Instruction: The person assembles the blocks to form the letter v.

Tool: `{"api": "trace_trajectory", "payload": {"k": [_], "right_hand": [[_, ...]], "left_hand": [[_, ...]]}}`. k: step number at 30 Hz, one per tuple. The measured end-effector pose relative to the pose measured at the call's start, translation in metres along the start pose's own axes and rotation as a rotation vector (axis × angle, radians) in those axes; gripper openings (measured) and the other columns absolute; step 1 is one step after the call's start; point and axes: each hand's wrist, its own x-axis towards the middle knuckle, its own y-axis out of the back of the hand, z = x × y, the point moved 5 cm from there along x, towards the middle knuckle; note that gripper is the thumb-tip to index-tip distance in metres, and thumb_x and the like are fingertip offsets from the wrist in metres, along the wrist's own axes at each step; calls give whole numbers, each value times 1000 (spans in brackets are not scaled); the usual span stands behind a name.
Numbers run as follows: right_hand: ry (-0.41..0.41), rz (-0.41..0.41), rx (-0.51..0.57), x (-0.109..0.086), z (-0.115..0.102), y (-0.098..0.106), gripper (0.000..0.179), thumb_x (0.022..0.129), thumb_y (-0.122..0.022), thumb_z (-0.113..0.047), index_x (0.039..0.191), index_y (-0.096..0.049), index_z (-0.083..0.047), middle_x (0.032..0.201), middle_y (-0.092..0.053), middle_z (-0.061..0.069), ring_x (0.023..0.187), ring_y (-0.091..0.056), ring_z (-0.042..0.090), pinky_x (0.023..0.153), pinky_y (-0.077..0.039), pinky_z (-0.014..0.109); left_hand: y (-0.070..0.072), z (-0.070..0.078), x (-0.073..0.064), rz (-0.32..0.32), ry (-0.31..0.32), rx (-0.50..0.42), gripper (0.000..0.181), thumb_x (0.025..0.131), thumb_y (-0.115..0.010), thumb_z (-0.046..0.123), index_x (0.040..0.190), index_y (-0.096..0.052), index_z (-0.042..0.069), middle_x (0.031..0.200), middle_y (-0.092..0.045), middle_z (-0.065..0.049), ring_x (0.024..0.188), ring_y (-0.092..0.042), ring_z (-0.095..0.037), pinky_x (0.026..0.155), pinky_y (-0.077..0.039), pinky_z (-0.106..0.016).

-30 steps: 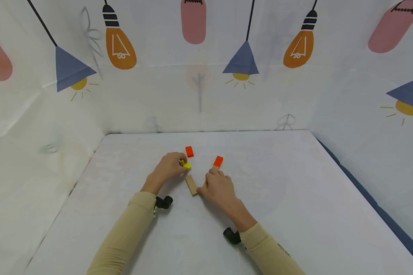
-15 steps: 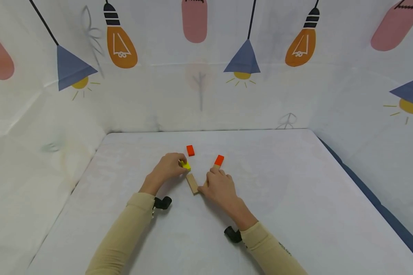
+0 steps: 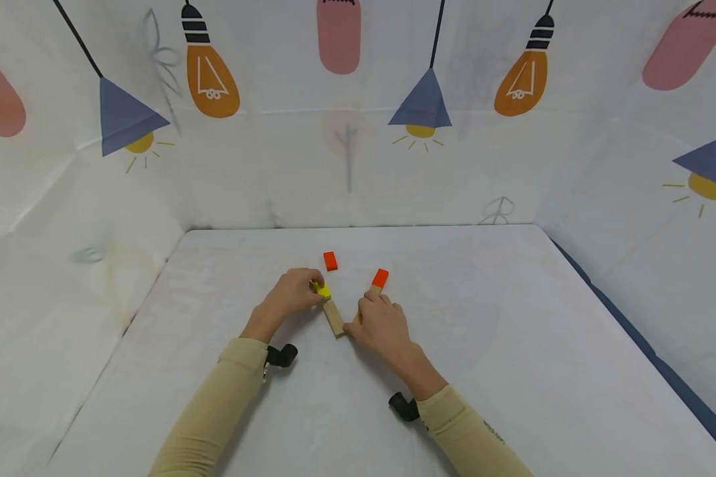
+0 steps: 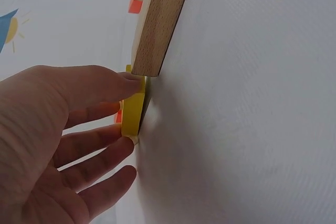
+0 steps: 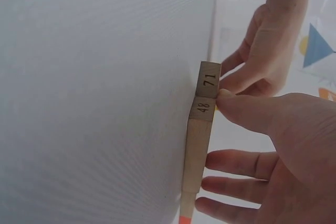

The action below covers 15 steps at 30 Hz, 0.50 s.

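Note:
My left hand [image 3: 289, 291] pinches a yellow block [image 4: 133, 106] between thumb and fingers, low over the table. Its near end meets, or almost meets, the end of a plain wooden block [image 3: 334, 319]. That block, stamped 71 in the right wrist view, forms a V with a second wooden block [image 5: 197, 148], stamped 48. My right hand [image 3: 384, 324] holds the second block, thumb at the corner where both blocks join and fingertips along its side. Past its far end lie another wooden piece [image 5: 187, 203] and an orange-red block [image 3: 380, 277] in line.
A loose orange-red block [image 3: 331, 261] lies just beyond the left hand. All pieces sit on a white table [image 3: 513, 331]. White sheets printed with lamps and bulbs hang behind the table [image 3: 358, 165] and along its sides.
My left hand has shifted the yellow block slightly nearer, up to the end of the wooden block. The right hand keeps its place on its block.

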Motion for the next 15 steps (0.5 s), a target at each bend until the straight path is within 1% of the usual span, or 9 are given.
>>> {"api": "trace_trajectory", "payload": {"k": [5,15], "right_hand": [[0,9,3,-1,0,0,39,83,-77,-46,74,-55,-15,96,-56,0,96,-53,19,76,-43,37],[1,17,4,-2,0,0,39,83,-76,-46,74,-55,-15,94,-56,-1,94,-53,19,75,-43,36]], "left_hand": [[-1,-1,-1,2,-7,-1,26,84,-78,22,106,-70,11,103,-70,-4,90,-61,-19,80,-53,-34],[-3,-1,-3,12,-10,12,25,84,-79,21,106,-70,11,105,-70,-5,92,-60,-20,85,-52,-36]]}}
